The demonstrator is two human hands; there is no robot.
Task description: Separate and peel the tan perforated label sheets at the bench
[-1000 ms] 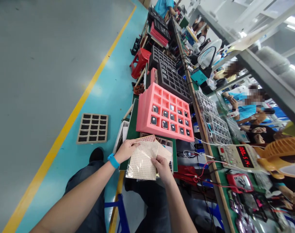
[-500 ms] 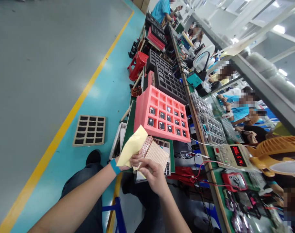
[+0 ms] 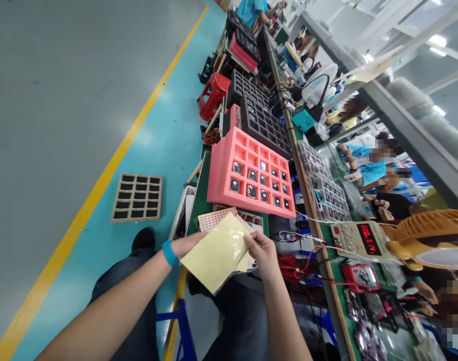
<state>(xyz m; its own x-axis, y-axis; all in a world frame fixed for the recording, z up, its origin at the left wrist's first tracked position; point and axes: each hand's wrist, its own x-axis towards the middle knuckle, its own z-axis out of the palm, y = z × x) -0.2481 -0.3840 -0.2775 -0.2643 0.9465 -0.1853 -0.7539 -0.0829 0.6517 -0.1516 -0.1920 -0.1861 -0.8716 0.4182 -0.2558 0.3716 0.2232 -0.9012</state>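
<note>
A pale yellow sheet [image 3: 213,253] with a glossy, clear-looking film catching light on its right part lies tilted in front of me. My right hand [image 3: 262,248] pinches its right edge between thumb and fingers. My left hand [image 3: 191,244], with a blue band at the wrist, reaches behind the sheet from the left; its fingers are hidden there. Past the yellow sheet's far edge shows a sheet with rows of small red marks [image 3: 213,218]. Another dotted sheet is partly covered beside it. Below my right hand, a smaller yellow piece [image 3: 244,262] sticks out.
A pink foam tray [image 3: 223,185] holding several dark square devices stands just beyond my hands on a green surface [image 3: 201,200]. Black trays [image 3: 266,128] sit behind it. A beige compartment tray [image 3: 137,197] is on the floor. Along the right bench [image 3: 322,245] run cables and a power supply [image 3: 354,240].
The yellow sheet has swung from upright and bent to spread flatter toward me. My right hand has moved right and up to its edge. My left fingers have gone out of sight behind it.
</note>
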